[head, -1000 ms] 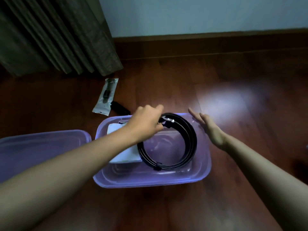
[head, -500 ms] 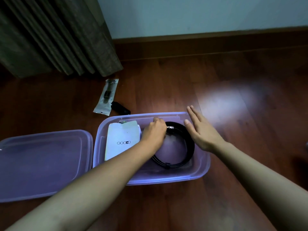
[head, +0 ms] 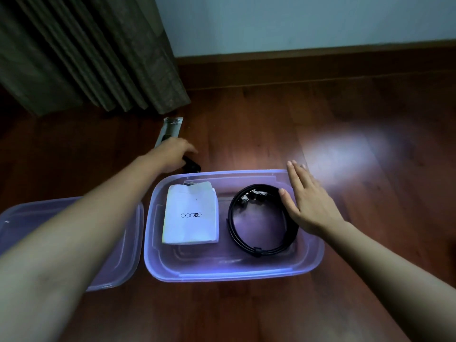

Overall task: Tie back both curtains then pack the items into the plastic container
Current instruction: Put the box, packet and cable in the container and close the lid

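Observation:
A clear purple plastic container (head: 222, 276) stands open on the wooden floor. Inside it lie a white paper packet (head: 191, 218) on the left and a coiled black belt (head: 261, 248) on the right. My right hand (head: 308, 203) rests flat on the container's right rim, fingers straight, thumb touching the belt. My left hand (head: 172, 153) reaches past the container's far left corner and covers one end of a small black object (head: 193, 166) on the floor. The hand is blurred, so its grip is unclear.
The container's lid (head: 24, 215) lies on the floor to the left, partly under my left arm. A clear plastic sachet (head: 172, 125) lies just beyond my left hand. A dark curtain (head: 86, 53) hangs at the back left, beside the wall and skirting board.
My left hand let go of the belt, which now lies in the container, and moved up and left to the small black object. My right hand settled on the container's right rim.

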`<action>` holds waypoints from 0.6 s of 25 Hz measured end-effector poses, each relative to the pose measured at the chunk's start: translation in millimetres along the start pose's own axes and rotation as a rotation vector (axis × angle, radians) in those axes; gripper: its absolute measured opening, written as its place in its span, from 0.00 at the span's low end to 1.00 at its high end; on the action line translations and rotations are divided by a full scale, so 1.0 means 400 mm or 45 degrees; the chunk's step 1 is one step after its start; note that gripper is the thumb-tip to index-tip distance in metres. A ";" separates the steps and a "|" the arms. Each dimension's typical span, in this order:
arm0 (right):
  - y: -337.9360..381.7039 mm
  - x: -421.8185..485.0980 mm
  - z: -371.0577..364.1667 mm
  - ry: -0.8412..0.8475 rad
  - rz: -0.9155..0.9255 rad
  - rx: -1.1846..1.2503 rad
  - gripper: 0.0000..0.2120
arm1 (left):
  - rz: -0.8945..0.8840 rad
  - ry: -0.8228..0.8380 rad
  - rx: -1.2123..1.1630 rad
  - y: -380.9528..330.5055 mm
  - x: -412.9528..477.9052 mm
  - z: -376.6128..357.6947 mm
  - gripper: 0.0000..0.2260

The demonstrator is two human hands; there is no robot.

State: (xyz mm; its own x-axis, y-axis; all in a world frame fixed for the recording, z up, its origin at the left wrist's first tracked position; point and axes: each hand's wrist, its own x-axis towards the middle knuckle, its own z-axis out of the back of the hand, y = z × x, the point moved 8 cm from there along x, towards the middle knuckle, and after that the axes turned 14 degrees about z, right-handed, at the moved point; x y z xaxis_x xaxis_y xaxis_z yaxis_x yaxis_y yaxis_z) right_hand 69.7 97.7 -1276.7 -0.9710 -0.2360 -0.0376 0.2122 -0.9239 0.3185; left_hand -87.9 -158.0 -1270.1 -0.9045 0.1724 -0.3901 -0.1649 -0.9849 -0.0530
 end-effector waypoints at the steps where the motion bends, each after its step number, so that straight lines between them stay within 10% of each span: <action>1: 0.000 0.000 -0.001 -0.005 0.000 0.003 0.39 | -0.071 0.072 0.110 0.018 0.016 -0.027 0.20; 6: -0.009 0.000 0.000 -0.037 -0.001 0.015 0.37 | -0.238 -0.037 0.249 0.004 0.036 -0.032 0.17; 15: -0.009 0.000 0.000 -0.040 0.040 -0.009 0.37 | -0.136 -0.262 -0.841 -0.141 -0.172 0.157 0.12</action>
State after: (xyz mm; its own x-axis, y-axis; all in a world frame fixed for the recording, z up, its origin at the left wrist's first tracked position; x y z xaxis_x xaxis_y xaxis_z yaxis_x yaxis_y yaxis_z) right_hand 69.1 100.9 -1277.9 -0.9669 -0.2550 0.0022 0.2429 -0.9184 0.3124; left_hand -41.2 -113.4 -1182.5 -0.9635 0.2042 -0.1732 -0.0422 -0.7547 -0.6547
